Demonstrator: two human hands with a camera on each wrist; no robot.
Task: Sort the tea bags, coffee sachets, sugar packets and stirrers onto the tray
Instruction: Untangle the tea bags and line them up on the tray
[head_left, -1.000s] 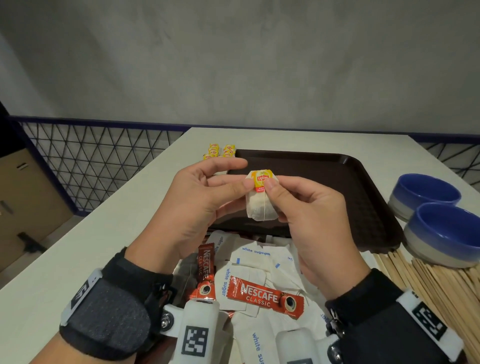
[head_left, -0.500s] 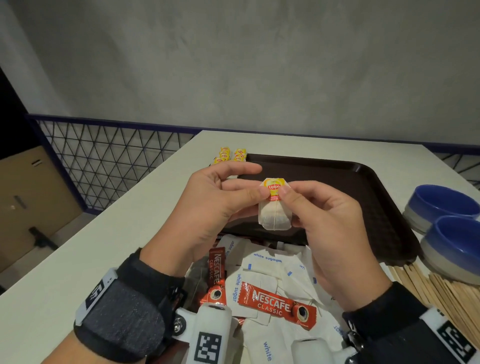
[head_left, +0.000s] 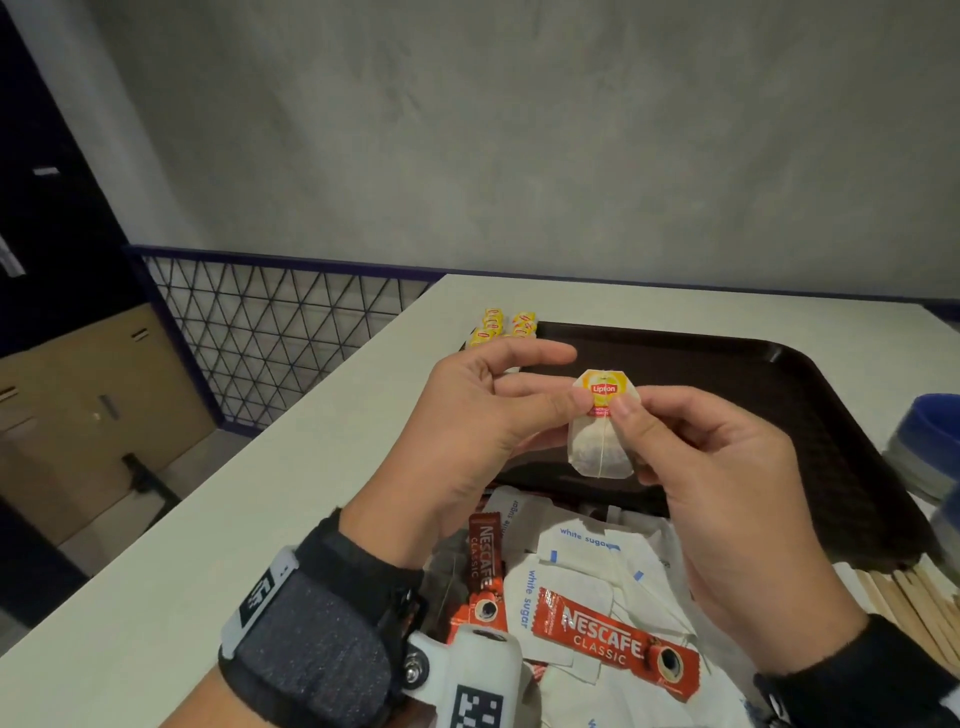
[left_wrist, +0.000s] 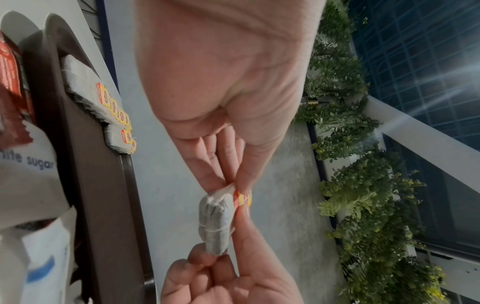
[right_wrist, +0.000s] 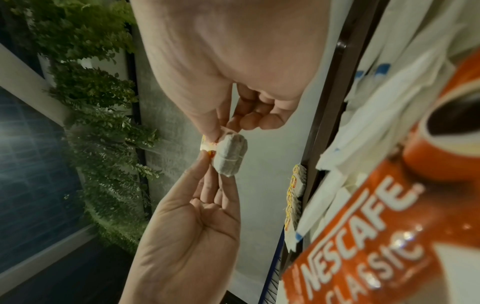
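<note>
A white tea bag with a yellow Lipton tag hangs in the air over the near edge of the dark brown tray. My left hand pinches its tag side with thumb and fingers. My right hand pinches the tag's other side. The left wrist view shows the tea bag held between both hands; so does the right wrist view, with the tea bag there. Several more tea bags lie at the tray's far left corner.
A heap of white sugar packets and red Nescafe sachets lies near me, under my wrists. Wooden stirrers lie at the right, beside two blue bowls. A mesh railing borders the table's left.
Both hands have kept hold of the tea bag and shifted slightly right and up in view as the head camera turned; the tag now shows more fully.
</note>
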